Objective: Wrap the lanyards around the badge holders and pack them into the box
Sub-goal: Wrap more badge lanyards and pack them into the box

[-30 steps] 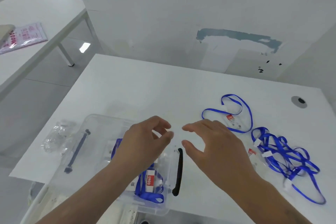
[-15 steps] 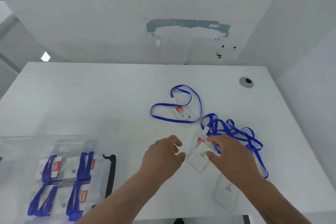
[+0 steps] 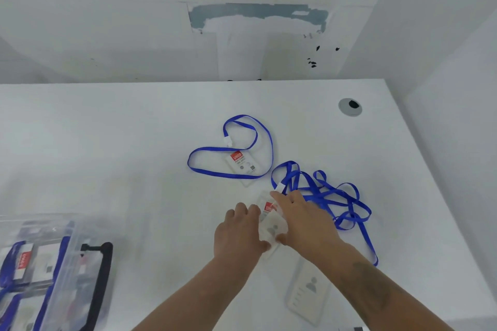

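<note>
On the white table, a clear badge holder with a red label lies between my two hands. My left hand grips its left edge with thumb and fingers. My right hand holds its right edge, the index finger stretched up to the white clip at its top. Its blue lanyard runs into a tangle of blue lanyards just to the right. A second lanyard with badge holder lies spread out further back. Another clear badge holder rests under my right forearm. The clear box sits at the lower left with several wrapped badges inside.
The box has a black handle on its right side. A grey cable grommet sits at the table's far right corner. White walls stand close behind and to the right of the table.
My view swung right from the box to the loose lanyards. Both hands left the box, reached the badge holder beside the tangle and closed in on its edges.
</note>
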{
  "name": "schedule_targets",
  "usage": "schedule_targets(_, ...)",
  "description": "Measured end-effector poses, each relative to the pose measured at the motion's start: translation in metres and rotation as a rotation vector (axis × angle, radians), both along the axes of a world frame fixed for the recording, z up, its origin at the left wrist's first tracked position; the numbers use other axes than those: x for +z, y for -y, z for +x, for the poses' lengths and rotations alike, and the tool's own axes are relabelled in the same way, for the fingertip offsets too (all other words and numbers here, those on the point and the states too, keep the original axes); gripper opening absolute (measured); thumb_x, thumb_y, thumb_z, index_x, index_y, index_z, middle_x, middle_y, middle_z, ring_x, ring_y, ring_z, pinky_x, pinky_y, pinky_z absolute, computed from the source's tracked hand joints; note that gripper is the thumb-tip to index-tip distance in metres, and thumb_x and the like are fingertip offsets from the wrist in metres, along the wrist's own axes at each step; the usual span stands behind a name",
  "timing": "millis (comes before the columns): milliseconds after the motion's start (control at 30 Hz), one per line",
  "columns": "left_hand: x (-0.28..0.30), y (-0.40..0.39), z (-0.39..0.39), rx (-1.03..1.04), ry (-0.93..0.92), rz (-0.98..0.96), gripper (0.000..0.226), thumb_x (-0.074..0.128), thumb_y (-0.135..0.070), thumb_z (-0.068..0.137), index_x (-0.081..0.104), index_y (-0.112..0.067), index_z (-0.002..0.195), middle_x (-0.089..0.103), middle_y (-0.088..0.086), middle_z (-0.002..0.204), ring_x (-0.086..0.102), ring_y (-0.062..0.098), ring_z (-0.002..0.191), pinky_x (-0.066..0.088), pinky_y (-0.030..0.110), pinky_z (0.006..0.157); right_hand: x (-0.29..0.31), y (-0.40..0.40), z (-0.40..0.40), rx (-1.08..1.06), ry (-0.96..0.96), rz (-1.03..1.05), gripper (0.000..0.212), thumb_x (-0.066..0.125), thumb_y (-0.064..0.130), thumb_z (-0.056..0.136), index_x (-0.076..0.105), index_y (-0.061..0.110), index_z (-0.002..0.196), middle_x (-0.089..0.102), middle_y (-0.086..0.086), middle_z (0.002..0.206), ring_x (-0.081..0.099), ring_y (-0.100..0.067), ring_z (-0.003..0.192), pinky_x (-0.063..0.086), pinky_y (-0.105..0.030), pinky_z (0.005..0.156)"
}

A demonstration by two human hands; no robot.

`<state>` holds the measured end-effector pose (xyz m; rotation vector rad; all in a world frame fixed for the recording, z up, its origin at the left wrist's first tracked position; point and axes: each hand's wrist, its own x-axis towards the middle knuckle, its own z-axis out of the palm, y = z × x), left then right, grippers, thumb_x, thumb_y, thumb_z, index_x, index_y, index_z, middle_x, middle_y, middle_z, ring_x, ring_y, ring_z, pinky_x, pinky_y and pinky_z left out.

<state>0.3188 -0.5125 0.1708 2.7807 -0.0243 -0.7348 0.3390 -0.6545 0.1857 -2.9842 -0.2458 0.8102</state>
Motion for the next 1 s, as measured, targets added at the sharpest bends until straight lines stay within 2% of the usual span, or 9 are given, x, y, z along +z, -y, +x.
schedule_targets(167, 0.006, -0.015, 0.000, 0.050, -0.015, -0.100, 0.041, 0.069, -0.052, 0.080, 0.061, -0.032, 0.115, 0.059, -0.012, 0.108, 0.051, 0.010, 0.103, 0.049, 0.027, 0.083, 0.023, 0.016, 0.007, -0.204, -0.025, 0.277, 0.034, 0.063, 0.043, 0.089, 0.057, 0.039, 0.122, 0.065, 0.018, 0.107, 0.059, 0.002, 0.091, 0.050, -0.019, 0.078)
schedule_targets(267, 0.024, -0.033, 0.007, 0.315, -0.121, -0.448, 0.019, 0.073, -0.045, 0.077, 0.069, -0.029, 0.086, 0.065, -0.015, 0.081, 0.057, 0.001, 0.075, 0.044, 0.019, 0.064, 0.045, 0.026, 0.010, -0.321, -0.018, 0.523, 0.014, 0.071, 0.047, 0.081, 0.068, 0.039, 0.092, 0.067, 0.025, 0.082, 0.059, 0.008, 0.072, 0.044, -0.012, 0.066)
schedule_targets(333, 0.044, -0.046, 0.014, 0.471, -0.214, -0.724, 0.011, 0.076, -0.031, 0.080, 0.072, -0.021, 0.082, 0.071, -0.011, 0.075, 0.060, 0.005, 0.068, 0.049, 0.024, 0.065, 0.058, 0.031, 0.015, -0.379, -0.037, 0.680, 0.006, 0.075, 0.038, 0.080, 0.069, 0.036, 0.082, 0.066, 0.028, 0.073, 0.057, 0.010, 0.063, 0.040, -0.007, 0.058)
schedule_targets(500, 0.104, -0.071, 0.032, 0.598, -0.335, -1.177, 0.018, 0.068, -0.018, 0.090, 0.075, -0.012, 0.106, 0.077, 0.006, 0.103, 0.069, 0.015, 0.083, 0.056, 0.028, 0.074, 0.088, 0.021, 0.030, -0.590, -0.069, 1.073, 0.012, 0.062, 0.031, 0.093, 0.073, 0.027, 0.091, 0.073, 0.018, 0.083, 0.065, -0.002, 0.075, 0.048, -0.014, 0.073)
schedule_targets(633, 0.136, -0.074, 0.045, 0.780, -0.329, -1.438, 0.018, 0.066, -0.015, 0.087, 0.075, -0.013, 0.103, 0.075, 0.007, 0.105, 0.069, 0.015, 0.076, 0.058, 0.025, 0.065, 0.092, -0.017, 0.030, -0.921, -0.104, 1.370, 0.032, 0.039, 0.030, 0.103, 0.067, 0.014, 0.096, 0.071, 0.001, 0.068, 0.061, -0.012, 0.061, 0.048, -0.022, 0.068)
schedule_targets(733, 0.150, -0.073, 0.049, 0.890, -0.296, -1.582, 0.016, 0.064, -0.014, 0.091, 0.073, -0.011, 0.103, 0.076, 0.006, 0.102, 0.071, 0.014, 0.072, 0.058, 0.023, 0.061, 0.082, -0.050, 0.011, -0.848, 0.086, 1.347, 0.032, 0.036, 0.027, 0.105, 0.067, 0.022, 0.102, 0.072, 0.001, 0.080, 0.052, -0.010, 0.054, 0.044, -0.020, 0.055)
schedule_targets(833, 0.154, -0.070, 0.050, 0.920, -0.135, -1.513, 0.013, 0.063, -0.013, 0.094, 0.073, -0.009, 0.101, 0.077, 0.008, 0.098, 0.071, 0.019, 0.070, 0.061, 0.031, 0.068, 0.085, -0.077, -0.004, -0.572, 0.110, 1.043, 0.030, 0.035, 0.033, 0.105, 0.064, 0.035, 0.100, 0.068, 0.018, 0.082, 0.050, 0.000, 0.056, 0.039, -0.021, 0.059)
schedule_targets(933, 0.144, -0.073, 0.051, 0.776, 0.217, -1.033, 0.005, 0.068, -0.016, 0.090, 0.073, -0.018, 0.090, 0.076, 0.000, 0.083, 0.069, 0.024, 0.071, 0.060, 0.041, 0.075, 0.102, -0.085, -0.009, -0.224, 0.017, 0.717, 0.028, 0.034, 0.044, 0.102, 0.060, 0.034, 0.106, 0.068, 0.017, 0.090, 0.057, 0.001, 0.069, 0.047, -0.025, 0.068)
schedule_targets(1000, 0.141, -0.081, 0.049, 0.573, 0.336, -0.799, 0.009, 0.067, -0.020, 0.089, 0.071, -0.028, 0.090, 0.073, -0.012, 0.080, 0.067, 0.010, 0.074, 0.059, 0.031, 0.072, 0.123, -0.080, -0.006, -0.123, 0.062, 0.583, 0.024, 0.041, 0.048, 0.097, 0.060, 0.034, 0.104, 0.066, 0.014, 0.088, 0.059, -0.003, 0.076, 0.051, -0.028, 0.073)
